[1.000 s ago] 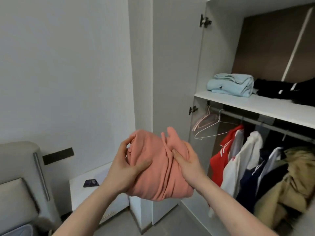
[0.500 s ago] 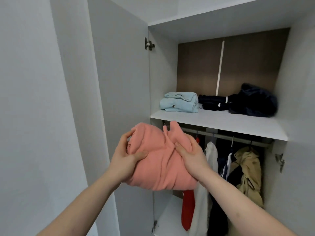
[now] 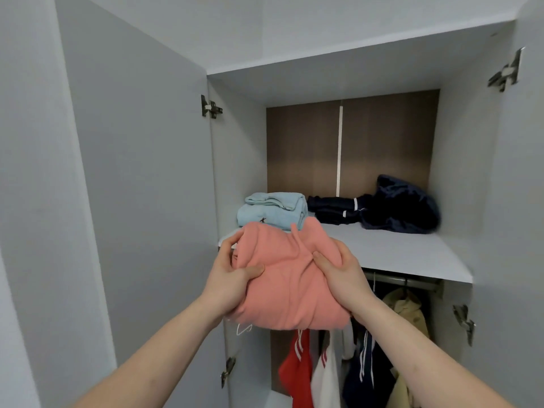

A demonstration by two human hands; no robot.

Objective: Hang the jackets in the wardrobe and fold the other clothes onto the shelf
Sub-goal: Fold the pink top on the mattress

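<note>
While both hands carry it, the folded pink garment (image 3: 290,278) sits in front of the white shelf (image 3: 412,254), its far edge level with the shelf's front lip and just before the folded light-blue garment (image 3: 272,212). From the head view, the left hand (image 3: 228,285) grasps the bundle's left side with the thumb pressed across the top, and the right hand (image 3: 341,279) grasps the right side the same way, fingers tucked under.

To my eye the step in hand is setting this bundle on the shelf. Doing it well means keeping both thumbs clamped so the folds do not spring open, raising the bundle enough that its underside clears the shelf lip, then sliding it onto the bare part of the board between the light-blue pile and the dark navy clothes (image 3: 376,212). The fingers underneath should come out last, and sideways, so the bottom layer stays flat.

Below the shelf, jackets (image 3: 297,366) hang from the rail (image 3: 403,279); the wardrobe doors stand open on either side.
</note>
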